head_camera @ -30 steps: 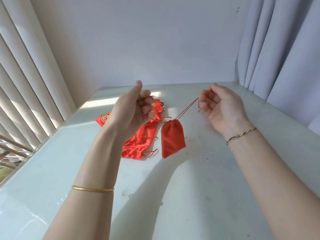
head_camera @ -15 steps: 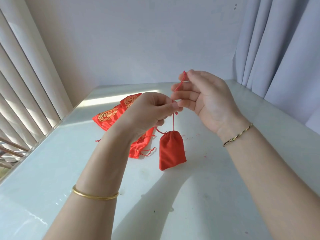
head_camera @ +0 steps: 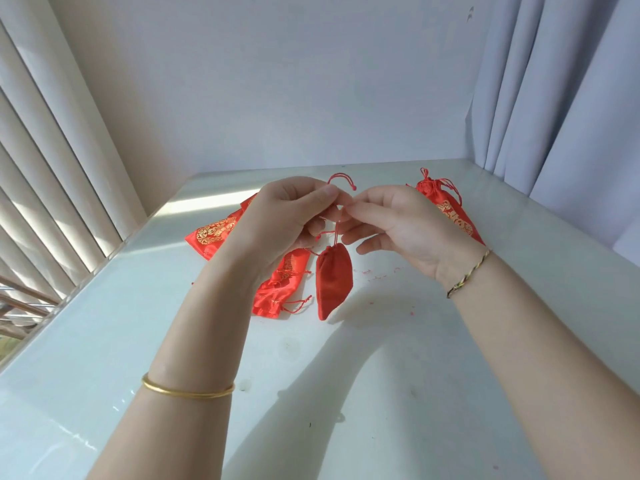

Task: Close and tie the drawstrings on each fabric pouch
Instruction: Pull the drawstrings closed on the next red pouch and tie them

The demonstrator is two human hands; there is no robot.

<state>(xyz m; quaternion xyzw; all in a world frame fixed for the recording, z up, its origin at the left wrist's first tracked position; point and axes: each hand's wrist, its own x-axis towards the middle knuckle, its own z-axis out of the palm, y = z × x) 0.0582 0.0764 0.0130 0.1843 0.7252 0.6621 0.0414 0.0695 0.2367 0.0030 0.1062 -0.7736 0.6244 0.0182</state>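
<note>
A small plain red pouch hangs by its red drawstrings above the white table, its mouth drawn shut. My left hand pinches the strings between thumb and forefinger, and a loop with a knotted end sticks up above it. My right hand pinches the same strings right beside the left fingertips. A heap of red pouches with gold print lies behind and under my left hand. Another red and gold pouch, its top gathered and tied, lies behind my right hand.
Vertical blinds run along the left edge of the table. A grey curtain hangs at the right, and a plain wall closes the back. Small red fibre bits speckle the table near the pouch.
Both hands came together and lowered slightly, fingertips now meeting on the strings. The strings form a loop above my left hand. The hanging pouch has turned, and the tied pouch at right came into view.
</note>
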